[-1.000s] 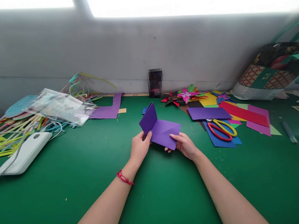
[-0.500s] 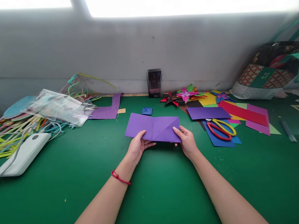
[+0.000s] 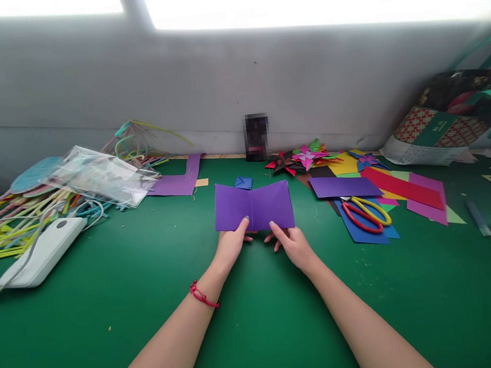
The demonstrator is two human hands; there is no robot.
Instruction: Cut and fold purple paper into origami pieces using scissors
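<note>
Fingers (image 3: 243,224) of our left hand (image 3: 229,247), right hand (image 3: 298,249) pinched on purple paper (image 3: 231,205) (centre-creased); likely light, crease-prone, best held by near edge.

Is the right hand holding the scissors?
No, the right hand holds the creased purple paper, while the scissors lie apart from it, on blue paper.
</note>
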